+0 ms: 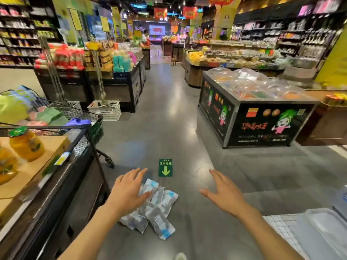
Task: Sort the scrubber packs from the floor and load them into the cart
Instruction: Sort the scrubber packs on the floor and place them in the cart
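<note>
Grey floor (169,119) holds piled packs (155,209) at lower centre; cart (78,117) at left carries sponges; both hands (129,190) (225,197) spread, empty

Single head-worn wide-angle view, looking forward and down a shop aisle from standing height. The floor (169,113) fills the centre of the frame; both forearms enter from the bottom edge. Near ground lies close at the bottom, while distant shelving curves across the top. No second view exists to overlap.
</note>
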A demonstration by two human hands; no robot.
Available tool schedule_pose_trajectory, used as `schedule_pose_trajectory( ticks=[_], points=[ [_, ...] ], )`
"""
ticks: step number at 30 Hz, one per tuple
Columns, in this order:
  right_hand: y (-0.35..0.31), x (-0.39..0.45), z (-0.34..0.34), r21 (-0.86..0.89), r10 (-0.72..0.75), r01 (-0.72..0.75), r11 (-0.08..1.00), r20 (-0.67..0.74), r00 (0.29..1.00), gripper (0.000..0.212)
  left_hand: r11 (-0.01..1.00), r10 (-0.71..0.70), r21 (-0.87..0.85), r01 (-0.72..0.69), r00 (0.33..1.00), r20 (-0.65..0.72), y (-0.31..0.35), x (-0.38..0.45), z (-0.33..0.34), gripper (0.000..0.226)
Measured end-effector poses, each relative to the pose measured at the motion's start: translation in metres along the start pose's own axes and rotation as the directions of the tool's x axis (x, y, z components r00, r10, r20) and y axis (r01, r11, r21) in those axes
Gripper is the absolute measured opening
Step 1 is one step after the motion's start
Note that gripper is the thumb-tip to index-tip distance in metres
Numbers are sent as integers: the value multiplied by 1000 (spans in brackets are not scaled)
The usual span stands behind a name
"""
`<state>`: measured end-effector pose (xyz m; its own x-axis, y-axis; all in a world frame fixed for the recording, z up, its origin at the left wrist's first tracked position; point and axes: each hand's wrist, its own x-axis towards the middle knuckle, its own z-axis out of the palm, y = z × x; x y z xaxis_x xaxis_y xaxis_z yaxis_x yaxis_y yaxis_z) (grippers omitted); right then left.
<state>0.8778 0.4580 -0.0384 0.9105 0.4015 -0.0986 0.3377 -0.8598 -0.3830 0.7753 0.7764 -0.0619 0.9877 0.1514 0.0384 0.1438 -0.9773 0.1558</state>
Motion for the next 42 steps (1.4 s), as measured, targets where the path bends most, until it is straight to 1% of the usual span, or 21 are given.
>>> schedule_pose_trajectory(
  ticks=[2, 7, 8, 10, 11, 12, 15, 18, 21, 23, 26, 30, 34, 38, 40, 42],
  points=[
    [9, 49, 1, -3, 7, -7, 1000, 25, 1000, 102, 1000, -10, 4, 10, 1000, 7, -9, 48, 3, 84],
    [26, 176, 8, -12, 16, -15, 1000, 66, 998, 99, 1000, -13, -12, 14, 998, 57, -22, 162, 28, 84],
    [28, 201, 13, -4, 13, -13, 1000, 57, 998, 104, 1000, -3, -20, 5, 998, 62, -25, 185, 35, 85],
    [37, 253, 33, -6, 0, 0, 1000, 43, 999, 125, 1000, 6, -16, -5, 998, 58, -35, 233, 54, 85],
    [43, 278, 47, -17, -7, 8, 1000, 45, 999, 132, 1000, 10, -23, -9, 999, 46, -41, 256, 66, 85],
    [48, 300, 62, -28, -9, 11, 1000, 59, 998, 132, 1000, 12, -25, -11, 999, 29, -49, 276, 80, 85],
    [62, 365, 124, -61, -24, 30, 998, 99, 995, 118, 1000, 6, -11, -6, 1000, -27, -80, 328, 144, 85],
    [80, 420, 213, -94, -64, 77, 993, 134, 989, 106, 1000, 15, -1, -15, 998, -55, -116, 362, 233, 84],
    [107, 464, 318, -103, -101, 114, 988, 127, 987, 94, 1000, 21, 3, -21, 998, -51, -152, 380, 346, 83],
    [127, 486, 389, -106, -116, 128, 986, 113, 987, 93, 1000, 23, 19, -22, 998, -56, -175, 384, 426, 85],
    [158, 510, 492, -104, -142, 151, 983, 96, 985, 92, 1000, 12, 25, -12, 1000, -28, -203, 384, 542, 87],
    [194, 528, 601, -120, -162, 174, 977, 100, 982, 91, 998, 44, 48, -44, 999, 9, -235, 381, 658, 90],
    [212, 539, 666, -126, -204, 216, 968, 100, 974, 92, 998, 44, 50, -44, 999, 4, -256, 383, 716, 91],
    [212, 539, 688, -114, -216, 231, 966, 129, 968, 90, 997, 70, 41, -71, 997, 38, -268, 382, 736, 89],
    [211, 535, 699, -65, -176, 187, 980, 149, 973, 88, 999, 42, 5, -42, 997, 58, -272, 380, 740, 89],
    [214, 529, 722, 45, -92, 84, 995, 222, 971, 90, 999, 15, -35, -12, 997, 73, -274, 377, 746, 88]
  ],
)
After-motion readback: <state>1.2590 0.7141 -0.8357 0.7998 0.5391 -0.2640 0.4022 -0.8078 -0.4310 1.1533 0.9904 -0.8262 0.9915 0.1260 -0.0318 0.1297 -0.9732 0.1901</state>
